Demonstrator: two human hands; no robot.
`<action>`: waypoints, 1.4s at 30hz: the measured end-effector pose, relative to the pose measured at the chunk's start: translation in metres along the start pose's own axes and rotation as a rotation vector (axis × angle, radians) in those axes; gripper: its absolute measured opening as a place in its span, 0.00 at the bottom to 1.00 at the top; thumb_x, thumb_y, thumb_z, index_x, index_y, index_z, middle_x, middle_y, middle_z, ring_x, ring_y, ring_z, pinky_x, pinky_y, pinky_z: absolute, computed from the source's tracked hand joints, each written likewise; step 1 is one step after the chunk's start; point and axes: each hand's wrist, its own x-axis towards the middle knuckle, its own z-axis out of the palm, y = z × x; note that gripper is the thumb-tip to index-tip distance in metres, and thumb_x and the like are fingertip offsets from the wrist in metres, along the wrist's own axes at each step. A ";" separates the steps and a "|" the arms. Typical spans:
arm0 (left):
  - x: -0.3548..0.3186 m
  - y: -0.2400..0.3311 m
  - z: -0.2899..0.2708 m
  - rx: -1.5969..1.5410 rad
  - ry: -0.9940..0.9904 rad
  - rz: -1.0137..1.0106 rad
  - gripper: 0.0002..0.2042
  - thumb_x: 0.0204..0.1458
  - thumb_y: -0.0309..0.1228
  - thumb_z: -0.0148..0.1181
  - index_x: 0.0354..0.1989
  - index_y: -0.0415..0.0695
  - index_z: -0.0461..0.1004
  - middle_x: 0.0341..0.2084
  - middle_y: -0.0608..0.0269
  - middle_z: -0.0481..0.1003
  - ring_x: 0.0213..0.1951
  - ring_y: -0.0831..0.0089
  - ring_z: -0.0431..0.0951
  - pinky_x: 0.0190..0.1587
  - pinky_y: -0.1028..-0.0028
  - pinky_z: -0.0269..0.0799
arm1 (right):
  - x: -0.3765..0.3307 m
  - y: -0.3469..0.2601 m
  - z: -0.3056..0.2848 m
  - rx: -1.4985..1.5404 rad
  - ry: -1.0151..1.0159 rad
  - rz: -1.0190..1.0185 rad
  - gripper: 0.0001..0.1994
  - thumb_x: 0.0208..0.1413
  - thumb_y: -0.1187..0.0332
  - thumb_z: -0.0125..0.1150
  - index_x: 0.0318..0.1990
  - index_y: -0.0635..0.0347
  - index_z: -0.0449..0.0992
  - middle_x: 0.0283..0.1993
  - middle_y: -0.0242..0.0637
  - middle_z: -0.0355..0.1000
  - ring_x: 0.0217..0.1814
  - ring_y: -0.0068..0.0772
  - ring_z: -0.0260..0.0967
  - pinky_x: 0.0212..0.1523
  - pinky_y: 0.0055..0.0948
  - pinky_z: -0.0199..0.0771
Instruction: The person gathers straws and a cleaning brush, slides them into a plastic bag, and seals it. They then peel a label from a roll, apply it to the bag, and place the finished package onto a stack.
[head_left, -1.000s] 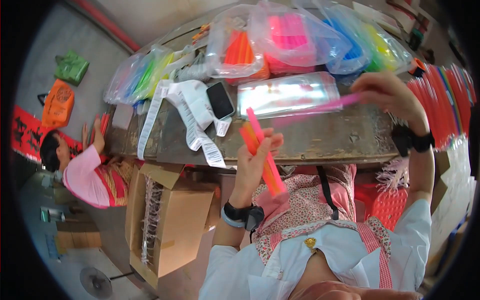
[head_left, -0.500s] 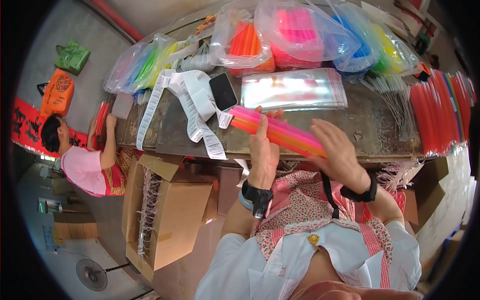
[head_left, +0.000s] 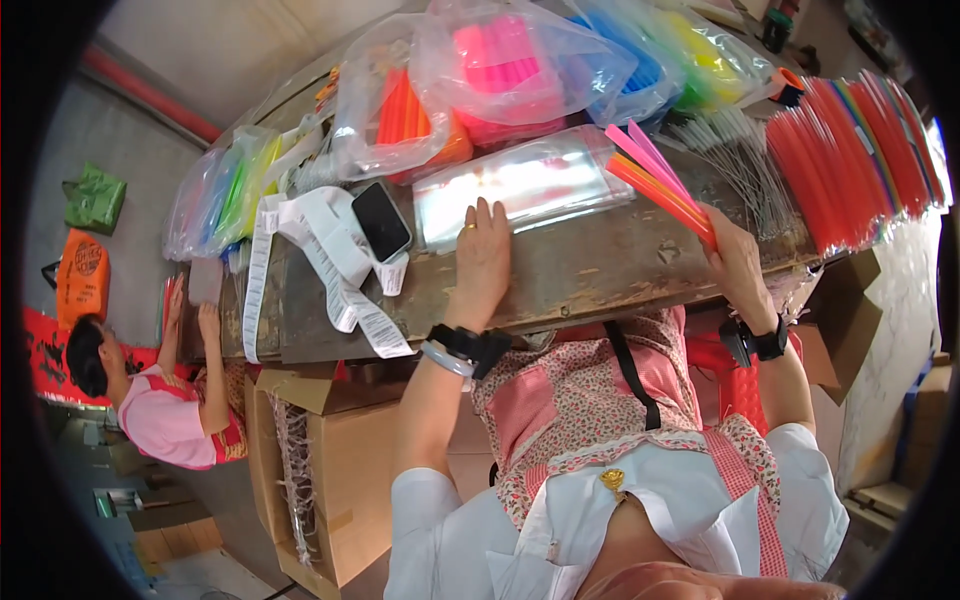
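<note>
My right hand [head_left: 735,255] is closed round the lower end of a small bunch of pink and orange plastic straws [head_left: 662,188], which fan apart at their upper ends. Flat and stretched out, the fingers of my left hand [head_left: 484,258] rest on the near edge of a stack of clear plastic bags [head_left: 540,190]. A black phone [head_left: 382,222] and a curling strip of white printed labels [head_left: 318,245] lie left of that hand.
Open bags of orange [head_left: 405,115], pink [head_left: 497,60] and blue straws [head_left: 635,65] line the table's back. Thin wire-like sticks [head_left: 740,160] and red packed bundles [head_left: 830,170] lie at right. A cardboard box [head_left: 350,490] stands below left. A co-worker [head_left: 170,415] sits far left.
My left hand has let go of the straws and moved left onto the clear bags. My right hand has carried the straws to the right, and they have spread apart. The view has shifted.
</note>
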 end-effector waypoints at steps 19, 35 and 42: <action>0.032 -0.032 -0.017 -0.297 0.017 -0.009 0.05 0.49 0.27 0.61 0.30 0.41 0.71 0.34 0.52 0.76 0.36 0.54 0.77 0.34 0.61 0.73 | -0.025 0.026 -0.014 0.059 -0.011 0.095 0.24 0.47 0.82 0.49 0.56 0.63 0.67 0.46 0.56 0.71 0.50 0.60 0.67 0.48 0.44 0.69; -0.078 0.015 -0.060 -0.328 -0.252 0.101 0.08 0.46 0.24 0.58 0.36 0.41 0.71 0.37 0.54 0.73 0.41 0.55 0.76 0.39 0.63 0.75 | -0.014 0.058 0.007 -0.638 -0.157 -0.361 0.23 0.48 0.74 0.53 0.55 0.61 0.66 0.38 0.37 0.66 0.42 0.36 0.66 0.42 0.30 0.69; -0.026 0.082 -0.025 -0.556 -0.212 -0.116 0.09 0.51 0.35 0.61 0.31 0.43 0.71 0.31 0.54 0.73 0.33 0.54 0.76 0.32 0.61 0.73 | -0.013 0.069 0.014 -0.726 -0.109 -0.470 0.22 0.48 0.72 0.54 0.53 0.61 0.67 0.37 0.34 0.64 0.41 0.31 0.65 0.41 0.28 0.68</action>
